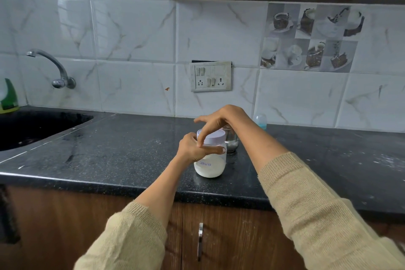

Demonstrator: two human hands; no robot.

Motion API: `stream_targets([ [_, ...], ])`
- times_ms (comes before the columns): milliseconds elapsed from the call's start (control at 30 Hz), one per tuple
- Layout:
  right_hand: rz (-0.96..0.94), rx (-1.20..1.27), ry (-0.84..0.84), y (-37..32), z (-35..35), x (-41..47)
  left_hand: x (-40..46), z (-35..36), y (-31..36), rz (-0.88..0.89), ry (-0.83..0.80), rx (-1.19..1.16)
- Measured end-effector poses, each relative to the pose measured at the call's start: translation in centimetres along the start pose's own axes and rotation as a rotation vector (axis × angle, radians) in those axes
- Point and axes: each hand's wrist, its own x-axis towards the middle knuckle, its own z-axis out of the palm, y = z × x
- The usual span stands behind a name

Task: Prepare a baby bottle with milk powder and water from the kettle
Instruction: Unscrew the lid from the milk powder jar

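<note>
A clear jar of white milk powder (210, 166), hand-labelled "Formula", stands near the front edge of the black counter (122, 151). My left hand (192, 149) wraps around the jar's upper body. My right hand (217, 119) reaches over from above, fingers curled on the rim of the jar's white lid (215, 137). Right behind the jar stands a clear bottle (232, 143), mostly hidden by my right hand, with some white powder at its bottom. A clear bottle cap with a blue base (260, 121) sits by the wall behind my right wrist. No kettle is in view.
A black sink (32, 127) lies at the left with a wall tap (50, 66) above it and a green dish-soap bottle (8, 98) at its corner. A socket and switch panel (210, 76) is on the tiled wall. Wooden cabinet doors with a metal handle (200, 241) are below the counter.
</note>
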Motion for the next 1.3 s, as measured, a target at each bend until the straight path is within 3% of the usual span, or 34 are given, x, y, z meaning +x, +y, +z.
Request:
stream_targets([
  [133, 0.053, -0.029, 0.028, 0.1, -0.1, 0.6, -0.4, -0.1, 0.1, -0.012, 0.011, -0.014],
  [367, -0.162, 0.213, 0.106, 1.7, -0.1, 0.9, 0.0, -0.2, -0.2, -0.02, 0.011, -0.037],
  [600, -0.299, 0.736, 0.245, 4.4, 1.4, 1.2, 0.3, -1.3, -1.0, -0.048, 0.07, -0.055],
  [833, -0.33, 1.006, 0.409, 5.9, 6.0, 2.4, 2.2, -4.2, -2.8, -0.098, 0.143, -0.03],
  [967, -0.369, 1.181, 0.282, 5.4, 9.5, 3.4, 3.5, -5.1, -3.4, -0.125, 0.173, -0.041],
  [1100, -0.359, 1.166, 0.213, 3.5, 12.6, 4.3, 4.7, -5.4, -3.8, -0.149, 0.212, -0.041],
  [1300, -0.412, 1.064, 0.333, 1.0, 14.2, 5.6, 6.6, -5.6, -4.0, -0.152, 0.286, -0.03],
])
